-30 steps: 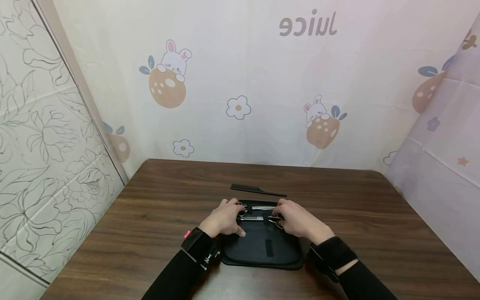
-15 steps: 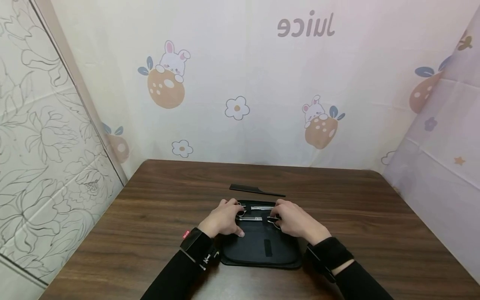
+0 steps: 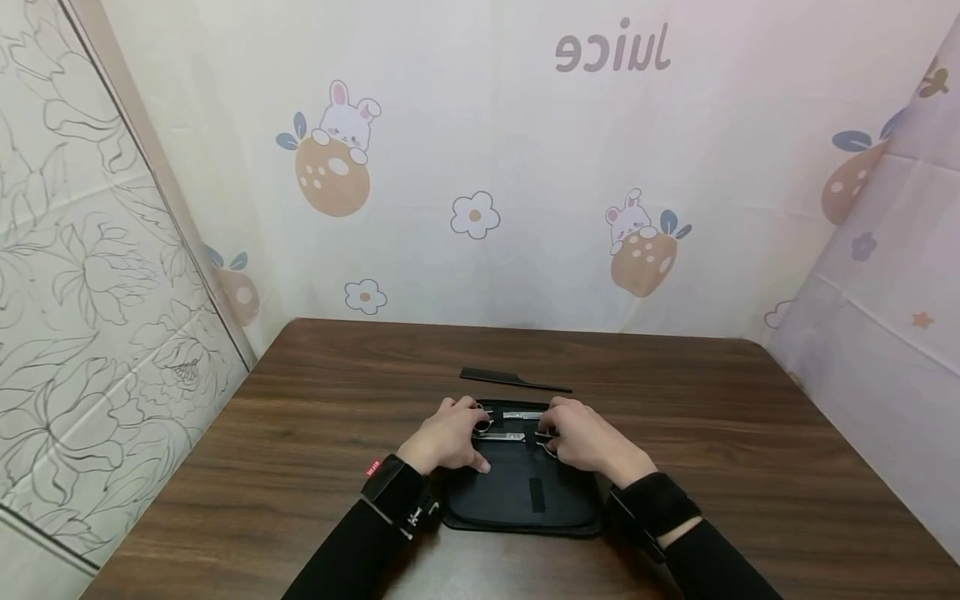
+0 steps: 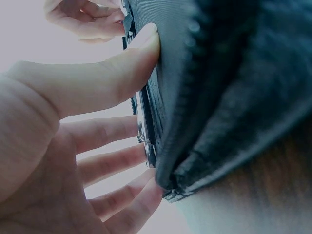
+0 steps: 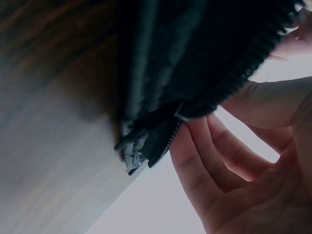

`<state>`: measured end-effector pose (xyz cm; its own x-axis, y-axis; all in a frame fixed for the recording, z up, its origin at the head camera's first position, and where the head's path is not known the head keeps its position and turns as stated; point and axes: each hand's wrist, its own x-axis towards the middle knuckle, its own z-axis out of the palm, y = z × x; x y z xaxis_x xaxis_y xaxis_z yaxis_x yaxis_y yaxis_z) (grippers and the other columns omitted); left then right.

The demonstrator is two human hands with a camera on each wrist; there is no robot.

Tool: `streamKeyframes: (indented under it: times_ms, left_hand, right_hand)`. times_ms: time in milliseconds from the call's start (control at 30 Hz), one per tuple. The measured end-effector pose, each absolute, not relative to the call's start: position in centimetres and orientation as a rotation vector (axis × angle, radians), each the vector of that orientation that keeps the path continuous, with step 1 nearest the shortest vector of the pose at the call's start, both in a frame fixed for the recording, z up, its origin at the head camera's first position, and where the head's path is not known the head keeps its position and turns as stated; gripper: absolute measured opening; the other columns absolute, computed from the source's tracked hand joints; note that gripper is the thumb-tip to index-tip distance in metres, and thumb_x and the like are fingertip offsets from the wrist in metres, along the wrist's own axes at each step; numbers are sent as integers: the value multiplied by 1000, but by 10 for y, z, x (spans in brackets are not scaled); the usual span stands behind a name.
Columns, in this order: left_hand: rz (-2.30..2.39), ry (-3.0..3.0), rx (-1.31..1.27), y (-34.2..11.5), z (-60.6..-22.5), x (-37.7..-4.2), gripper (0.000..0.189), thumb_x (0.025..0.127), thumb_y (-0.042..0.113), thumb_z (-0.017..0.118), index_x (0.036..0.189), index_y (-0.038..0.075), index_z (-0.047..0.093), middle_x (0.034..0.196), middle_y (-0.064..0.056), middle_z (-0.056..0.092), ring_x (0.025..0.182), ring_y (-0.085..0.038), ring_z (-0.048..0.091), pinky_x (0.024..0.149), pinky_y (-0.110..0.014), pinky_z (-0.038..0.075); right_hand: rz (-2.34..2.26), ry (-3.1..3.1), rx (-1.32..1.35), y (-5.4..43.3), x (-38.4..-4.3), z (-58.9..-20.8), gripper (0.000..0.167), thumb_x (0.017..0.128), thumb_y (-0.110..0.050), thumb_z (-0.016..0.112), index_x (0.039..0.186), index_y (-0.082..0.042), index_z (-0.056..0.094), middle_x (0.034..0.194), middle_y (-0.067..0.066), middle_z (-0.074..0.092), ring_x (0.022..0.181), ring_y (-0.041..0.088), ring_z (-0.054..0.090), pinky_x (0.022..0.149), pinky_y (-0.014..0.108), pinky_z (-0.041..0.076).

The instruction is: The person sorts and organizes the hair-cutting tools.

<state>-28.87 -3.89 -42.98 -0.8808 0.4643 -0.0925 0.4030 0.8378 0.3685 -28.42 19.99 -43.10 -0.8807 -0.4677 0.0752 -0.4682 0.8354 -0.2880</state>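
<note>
A black zippered case point(image 3: 495, 492) lies unfolded on the table, with two pairs of scissors at its far end. The far scissors point(image 3: 523, 415) have their finger rings at the left, partly behind my left hand point(image 3: 446, 435). That hand rests on the case's left side; in the left wrist view its thumb point(image 4: 112, 78) presses the lining and its fingers reach straight along the edge. My right hand point(image 3: 588, 437) pinches the ring handles of the near scissors point(image 3: 504, 437), whose blades point left. In the right wrist view the case's zipper edge point(image 5: 229, 92) hides those fingertips.
A black tail comb point(image 3: 495, 377) lies on the brown wooden table point(image 3: 337, 400) just beyond the case. Printed curtains point(image 3: 480, 150) hang behind the table and at its right. A floral panel point(image 3: 97, 292) stands on the left.
My right hand has shifted slightly left, and the near scissors' handles with it. My left hand stays in place on the case.
</note>
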Motion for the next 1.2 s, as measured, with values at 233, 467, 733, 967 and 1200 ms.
streamKeyframes:
  times_ms: [233, 467, 733, 967, 1200]
  left_hand:
    - [511, 2846, 689, -39, -429, -289, 69, 78, 31, 90, 138, 12, 62, 141, -8, 51, 121, -30, 46, 95, -43, 48]
    - [527, 2838, 682, -40, -428, -289, 69, 78, 31, 90, 139, 12, 62, 141, -8, 51, 122, -30, 46, 95, -44, 48]
    - [532, 2840, 683, -39, -431, -288, 69, 78, 32, 90, 138, 13, 62, 140, -8, 52, 121, -29, 46, 95, -43, 48]
    - [518, 2843, 691, -39, -433, -287, 69, 78, 33, 90, 138, 13, 62, 141, -8, 51, 121, -29, 46, 95, -43, 48]
    - [544, 2839, 686, -40, -431, -290, 69, 79, 32, 90, 139, 13, 62, 141, -7, 51, 121, -29, 45, 94, -43, 48]
  right_hand:
    - [474, -3003, 762, 198, -287, -431, 20, 86, 6, 74, 103, -5, 77, 95, 1, 60, 86, 18, 61, 77, 38, 54]
    - [456, -3008, 762, 193, -288, -430, 19, 86, 7, 74, 101, -4, 77, 93, 2, 59, 82, 16, 58, 74, 37, 53]
    - [501, -3018, 718, 196, -285, -430, 14, 85, 5, 76, 97, -4, 77, 92, 1, 60, 80, 15, 58, 72, 37, 53]
    - [607, -3048, 666, 199, -286, -432, 11, 85, 1, 79, 95, -3, 78, 91, 1, 60, 78, 13, 57, 70, 36, 52]
    - [681, -3057, 595, 199, -292, -431, 13, 83, 1, 80, 96, -3, 78, 94, 3, 63, 77, 12, 58, 68, 34, 52]
